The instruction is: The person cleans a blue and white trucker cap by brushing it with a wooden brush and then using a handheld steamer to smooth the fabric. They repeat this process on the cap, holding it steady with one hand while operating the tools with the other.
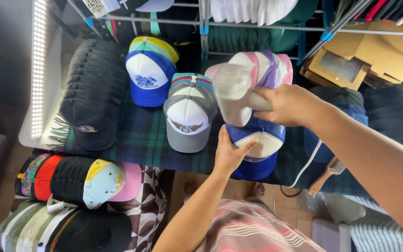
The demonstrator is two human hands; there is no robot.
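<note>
My right hand (289,103) grips the handle of a white handheld steamer (233,92), its head turned toward a blue and white trucker cap (262,147) on the table. My left hand (229,153) rests against the left side of that cap, fingers on its white front panel. A white cord (309,161) trails down from the steamer on the right. A grey and white cap (187,116) sits just left of my left hand.
A dark plaid cloth (141,140) covers the table, which holds stacks of caps: black (92,93), blue and white (149,77), pink and white (267,65). More cap stacks (80,179) lie lower left. Cardboard boxes (364,56) and a metal rack (257,25) stand behind. A wooden brush (325,177) lies at the right.
</note>
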